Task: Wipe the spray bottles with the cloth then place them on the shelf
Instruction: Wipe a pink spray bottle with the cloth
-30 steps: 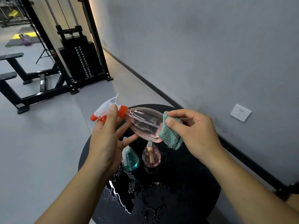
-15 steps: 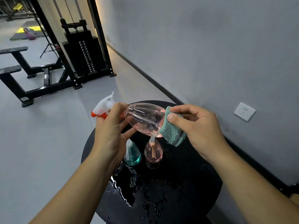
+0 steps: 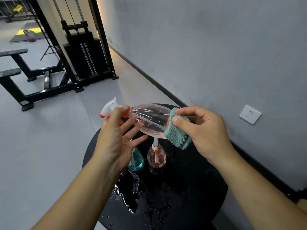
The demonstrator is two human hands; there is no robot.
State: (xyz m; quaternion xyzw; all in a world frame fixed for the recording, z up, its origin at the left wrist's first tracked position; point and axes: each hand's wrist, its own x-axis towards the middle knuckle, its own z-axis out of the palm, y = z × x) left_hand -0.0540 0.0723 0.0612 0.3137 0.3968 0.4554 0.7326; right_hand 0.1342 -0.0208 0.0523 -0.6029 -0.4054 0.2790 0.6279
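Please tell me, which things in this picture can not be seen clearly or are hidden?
- Shelf: not in the head view at all.
- Base of the large pink spray bottle: covered by the green cloth in the right hand.
- Top of the teal bottle: hidden behind the left hand.
- Black round table: near edge cut off by the bottom of the frame.
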